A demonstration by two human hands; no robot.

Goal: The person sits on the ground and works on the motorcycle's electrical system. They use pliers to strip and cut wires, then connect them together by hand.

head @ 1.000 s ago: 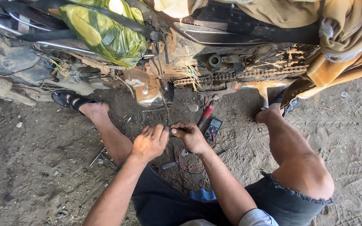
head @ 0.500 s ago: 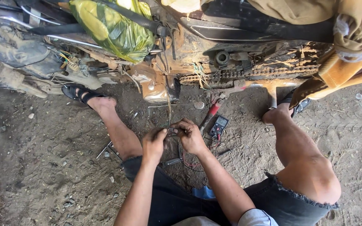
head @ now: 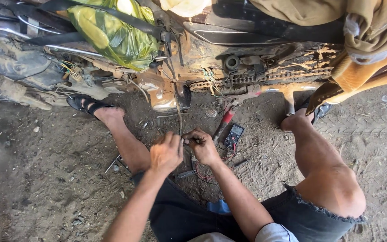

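Observation:
My left hand [head: 165,153] and my right hand [head: 204,146] meet over the dirt ground between my legs, fingers pinched together on a thin dark wire [head: 187,141] that runs up toward a muddy motorcycle [head: 211,49]. What exactly sits between the fingertips is too small to tell. A small black multimeter [head: 234,134] with red leads lies just right of my right hand. Red-handled pliers [head: 224,122] lie beside it, pointing at the chain [head: 256,78].
A green plastic bag [head: 113,36] is strapped on the motorcycle. Tan cloth [head: 363,40] hangs at the upper right. My sandalled left foot [head: 90,106] rests by the engine; my right knee [head: 332,188] is bent at right. Small metal tools [head: 117,161] lie in the dirt.
The view has shifted slightly. My hands have stayed together at the wire, with my left hand closing in tighter against the right.

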